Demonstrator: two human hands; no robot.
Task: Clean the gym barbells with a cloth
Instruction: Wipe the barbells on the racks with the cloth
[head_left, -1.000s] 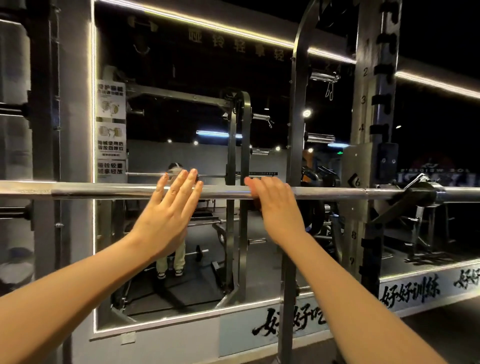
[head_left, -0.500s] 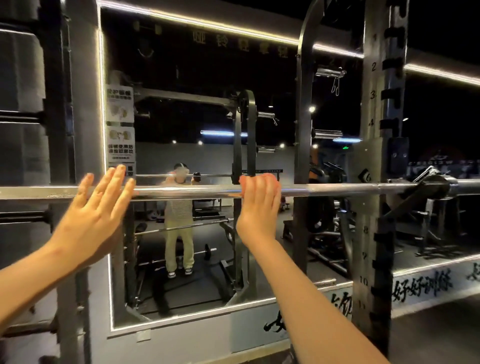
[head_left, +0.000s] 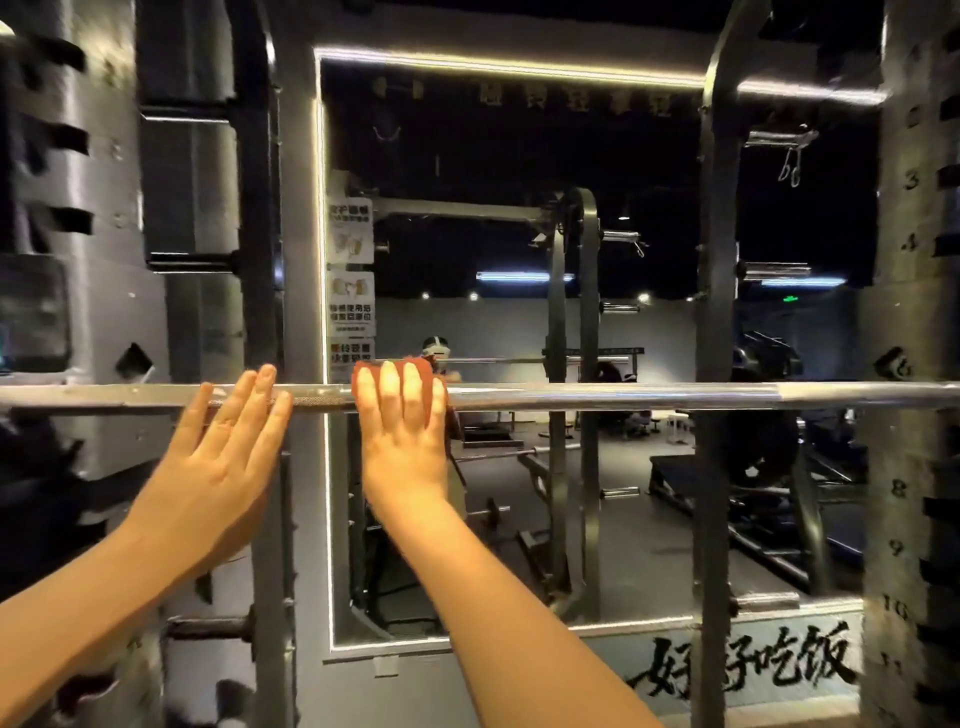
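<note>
The barbell (head_left: 623, 397) runs level across the rack, between a dark upright (head_left: 257, 234) and a numbered upright (head_left: 906, 467). Behind it is a light-framed mirror (head_left: 519, 156) with posters (head_left: 352, 301) at its left edge. The left hand (head_left: 223, 462) rests flat-fingered on the bar. The right hand (head_left: 402, 447), fingers straight, presses a reddish cloth (head_left: 422, 370) onto the bar.

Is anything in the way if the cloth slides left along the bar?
Yes: the left hand lies with straight fingers across the bar, left of the cloth that the right hand presses onto it. A short bare stretch of bar separates them.
</note>
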